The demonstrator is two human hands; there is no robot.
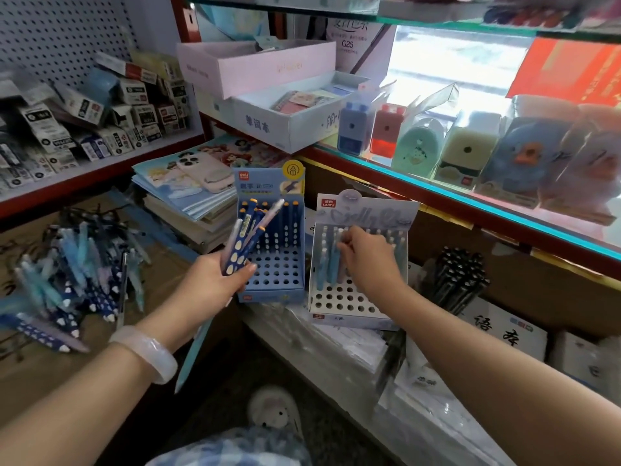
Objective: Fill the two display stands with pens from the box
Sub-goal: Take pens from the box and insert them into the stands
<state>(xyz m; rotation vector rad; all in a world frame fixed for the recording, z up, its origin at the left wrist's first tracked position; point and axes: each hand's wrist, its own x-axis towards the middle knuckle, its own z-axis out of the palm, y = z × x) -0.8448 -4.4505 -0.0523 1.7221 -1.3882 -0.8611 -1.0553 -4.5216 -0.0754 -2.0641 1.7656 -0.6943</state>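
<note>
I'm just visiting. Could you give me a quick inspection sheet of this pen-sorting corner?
Surface: wrapped packs under both stands.
Job's things: blue stand and white stand part filled; loose pens heaped left.
Clutter: phone on books; sharpeners on glass shelf.
Hands: left hand grips bunch of pens; right hand pinches a pen at the white stand.
Cables: nothing seen.
Surroundings: pegboard, boxed refills.
</note>
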